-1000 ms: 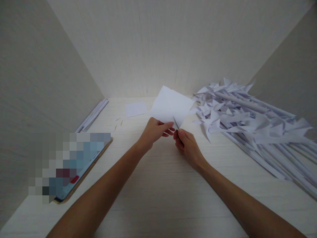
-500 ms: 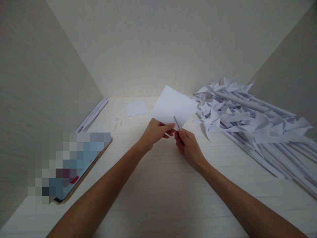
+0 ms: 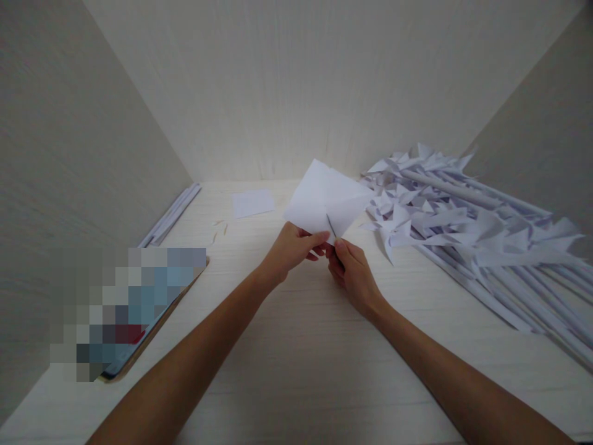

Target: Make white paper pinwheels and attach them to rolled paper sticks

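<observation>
A white sheet of paper (image 3: 324,191) is held up over the table with one corner pointing toward me; a slit shows near its far corner. My left hand (image 3: 303,241) pinches its near left edge between thumb and fingers. In my right hand (image 3: 349,266), fingers are wrapped round a pair of scissors (image 3: 330,224). One thin dark blade lies over the paper, running in from the near corner; the handles are mostly hidden in the fist. Both hands are close together at that corner.
Several white paper pinwheels (image 3: 393,225) on rolled paper sticks are heaped on the right. Rolled paper sticks (image 3: 173,213) lie along the left wall. A small paper piece (image 3: 253,203) and thin scraps (image 3: 225,229) lie at the back. A phone (image 3: 152,321), partly pixelated, leans at left.
The paper has tilted slightly, and its far corner has shifted a little to the right. Both hands keep nearly the same place and grip.
</observation>
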Demonstrator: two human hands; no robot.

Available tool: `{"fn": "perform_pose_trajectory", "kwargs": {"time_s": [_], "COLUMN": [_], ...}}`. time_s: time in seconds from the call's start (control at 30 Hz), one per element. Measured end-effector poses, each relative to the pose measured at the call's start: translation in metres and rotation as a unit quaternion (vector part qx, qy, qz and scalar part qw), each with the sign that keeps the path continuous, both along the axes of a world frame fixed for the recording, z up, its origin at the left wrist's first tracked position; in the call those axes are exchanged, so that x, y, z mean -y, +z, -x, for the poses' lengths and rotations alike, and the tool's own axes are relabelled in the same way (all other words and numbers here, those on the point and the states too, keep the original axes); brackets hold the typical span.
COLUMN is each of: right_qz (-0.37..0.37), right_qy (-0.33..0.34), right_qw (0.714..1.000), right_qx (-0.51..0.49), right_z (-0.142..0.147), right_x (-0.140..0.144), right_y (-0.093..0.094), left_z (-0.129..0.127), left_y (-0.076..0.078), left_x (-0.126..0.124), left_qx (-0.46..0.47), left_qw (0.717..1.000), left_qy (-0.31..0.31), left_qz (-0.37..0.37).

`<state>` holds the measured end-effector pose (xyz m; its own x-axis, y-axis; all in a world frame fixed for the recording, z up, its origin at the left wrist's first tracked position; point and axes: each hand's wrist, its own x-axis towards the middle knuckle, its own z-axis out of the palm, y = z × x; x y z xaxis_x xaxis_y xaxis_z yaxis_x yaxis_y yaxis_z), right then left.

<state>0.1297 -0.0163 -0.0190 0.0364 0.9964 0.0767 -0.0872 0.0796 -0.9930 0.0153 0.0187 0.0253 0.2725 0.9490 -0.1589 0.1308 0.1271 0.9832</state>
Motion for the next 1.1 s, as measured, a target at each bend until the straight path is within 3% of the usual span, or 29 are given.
{"fn": "perform_pose_trajectory", "kwargs": {"time_s": [0.43,0.67,0.9,1.1], "right_qz": [0.003,0.007,0.017,0.004], "right_qy": [-0.009,0.002,-0.074,-0.104], "right_qw": [1.000,0.996,0.990,0.990], "right_qx": [0.016,-0.094,-0.117,-0.098], "right_z": [-0.002,0.002,0.001,-0.003], "right_x": [-0.002,0.003,-0.001,-0.005], "right_y": [-0.004,0.006,0.007,0.003], "left_z": [-0.001,0.002,-0.006,0.006], "left_y": [-0.002,-0.001,-0.010,-0.011], "left_x": [0.002,-0.003,0.003,-0.011], "left_qx": [0.033,0.100,0.095,0.136], "left_qw": [0.999,0.992,0.995,0.981], "left_qy": [0.000,0.082,0.038,0.135], "left_qz": [0.017,0.008,0.000,0.008]}}
